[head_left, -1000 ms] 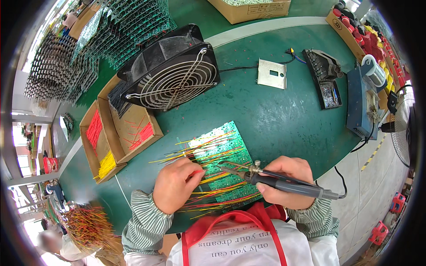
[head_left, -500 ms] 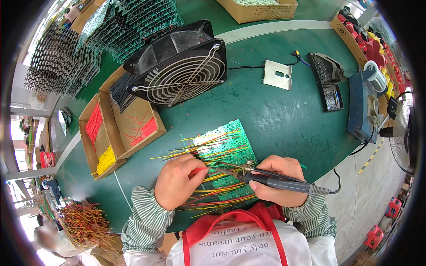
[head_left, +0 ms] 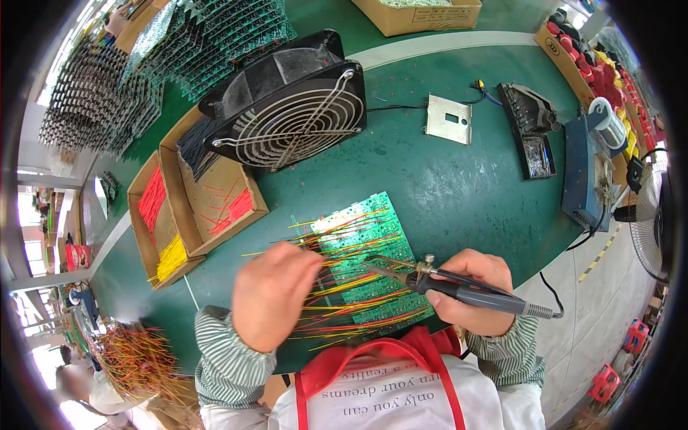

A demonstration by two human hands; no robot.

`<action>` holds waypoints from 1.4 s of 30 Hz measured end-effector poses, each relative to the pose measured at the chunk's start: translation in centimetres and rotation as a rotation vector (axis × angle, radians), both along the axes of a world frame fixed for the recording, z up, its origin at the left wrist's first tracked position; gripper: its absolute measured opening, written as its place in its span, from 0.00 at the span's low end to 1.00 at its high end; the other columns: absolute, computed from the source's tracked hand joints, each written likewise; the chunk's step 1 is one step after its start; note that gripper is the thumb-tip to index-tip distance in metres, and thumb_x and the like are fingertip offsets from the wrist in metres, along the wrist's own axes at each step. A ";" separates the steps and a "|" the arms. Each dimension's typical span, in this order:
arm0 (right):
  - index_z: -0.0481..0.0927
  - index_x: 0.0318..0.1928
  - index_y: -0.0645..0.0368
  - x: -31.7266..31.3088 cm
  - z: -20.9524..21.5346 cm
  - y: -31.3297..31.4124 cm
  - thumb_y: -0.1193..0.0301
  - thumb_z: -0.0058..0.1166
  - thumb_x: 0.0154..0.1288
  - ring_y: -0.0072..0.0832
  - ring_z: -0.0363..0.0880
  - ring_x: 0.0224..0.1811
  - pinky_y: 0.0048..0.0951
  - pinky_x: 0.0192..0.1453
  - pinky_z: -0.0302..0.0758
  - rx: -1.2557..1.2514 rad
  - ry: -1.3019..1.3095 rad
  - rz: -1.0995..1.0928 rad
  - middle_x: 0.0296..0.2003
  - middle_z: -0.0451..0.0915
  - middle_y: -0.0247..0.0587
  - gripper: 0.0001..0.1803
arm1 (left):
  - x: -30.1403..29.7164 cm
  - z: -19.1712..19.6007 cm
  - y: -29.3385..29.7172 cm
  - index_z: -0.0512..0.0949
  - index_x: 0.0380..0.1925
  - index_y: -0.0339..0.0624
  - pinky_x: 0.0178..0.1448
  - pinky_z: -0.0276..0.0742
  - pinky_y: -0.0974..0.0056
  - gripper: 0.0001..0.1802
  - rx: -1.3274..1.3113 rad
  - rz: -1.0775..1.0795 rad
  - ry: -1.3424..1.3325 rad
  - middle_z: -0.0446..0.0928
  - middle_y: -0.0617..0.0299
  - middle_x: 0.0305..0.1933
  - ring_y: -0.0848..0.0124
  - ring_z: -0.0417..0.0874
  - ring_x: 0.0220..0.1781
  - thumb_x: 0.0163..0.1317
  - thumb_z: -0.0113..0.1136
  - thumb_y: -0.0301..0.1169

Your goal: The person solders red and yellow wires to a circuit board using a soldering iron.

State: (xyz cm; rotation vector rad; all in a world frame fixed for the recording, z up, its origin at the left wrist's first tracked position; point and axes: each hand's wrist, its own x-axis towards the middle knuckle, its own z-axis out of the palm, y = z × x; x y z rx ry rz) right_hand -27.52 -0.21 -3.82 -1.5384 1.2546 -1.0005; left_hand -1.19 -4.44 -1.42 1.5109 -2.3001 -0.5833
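A green circuit board [head_left: 374, 283] lies on the table in front of me, with red, yellow and dark wires [head_left: 337, 304] reaching out past its left edge. My right hand [head_left: 474, 287] is wrapped round a grey and black soldering iron [head_left: 466, 295], which has a thin metal guide tube along it. Its tip points left, over the middle of the board. My left hand [head_left: 274, 294] is raised just left of the board, slightly blurred, above the wire ends. Its fingers are curled together, and whatever they may hold cannot be made out.
A black fan [head_left: 301, 122] stands behind the board, beside cardboard boxes [head_left: 188, 215] of cut wires. On the right are a metal plate [head_left: 437, 127], a black iron stand [head_left: 527, 132] and a blue unit with a solder spool [head_left: 609, 125]. Stacked boards [head_left: 222, 46] rise at far left.
My left hand has pulled back left from the board, away from the red wire it was pinching there. The soldering iron has moved slightly right with my right hand.
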 end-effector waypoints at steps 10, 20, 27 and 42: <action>0.77 0.31 0.62 -0.3 -0.5 0.2 0.74 0.65 0.48 0.20 0.78 0.21 0.21 0.27 0.73 0.021 -0.022 -0.033 0.23 0.80 0.37 0.11 | -1.6 -2.9 -0.3 0.79 0.29 0.36 0.31 0.73 0.61 0.05 0.160 -0.112 0.047 0.76 0.56 0.27 0.61 0.78 0.27 0.56 0.63 0.27; 0.77 0.31 0.63 0.0 -0.5 -0.2 0.75 0.65 0.48 0.20 0.78 0.21 0.21 0.26 0.73 0.061 -0.054 -0.007 0.22 0.80 0.37 0.10 | -1.5 -2.9 -0.7 0.80 0.29 0.36 0.32 0.73 0.62 0.06 0.190 -0.124 0.062 0.76 0.56 0.27 0.62 0.78 0.27 0.56 0.62 0.28; 0.77 0.30 0.62 -0.7 0.4 -0.2 0.74 0.65 0.47 0.20 0.79 0.21 0.21 0.27 0.73 -0.011 0.019 -0.038 0.22 0.81 0.37 0.10 | -1.5 -2.7 -0.6 0.79 0.29 0.36 0.31 0.73 0.62 0.05 0.183 -0.131 0.050 0.76 0.57 0.27 0.61 0.78 0.27 0.56 0.62 0.27; 0.78 0.30 0.63 -1.6 0.1 0.2 0.73 0.64 0.48 0.19 0.78 0.22 0.21 0.28 0.74 0.037 0.030 -0.093 0.22 0.80 0.35 0.10 | -3.9 -3.3 -1.2 0.80 0.28 0.37 0.32 0.73 0.60 0.05 0.111 -0.180 0.060 0.76 0.57 0.27 0.62 0.78 0.26 0.55 0.62 0.27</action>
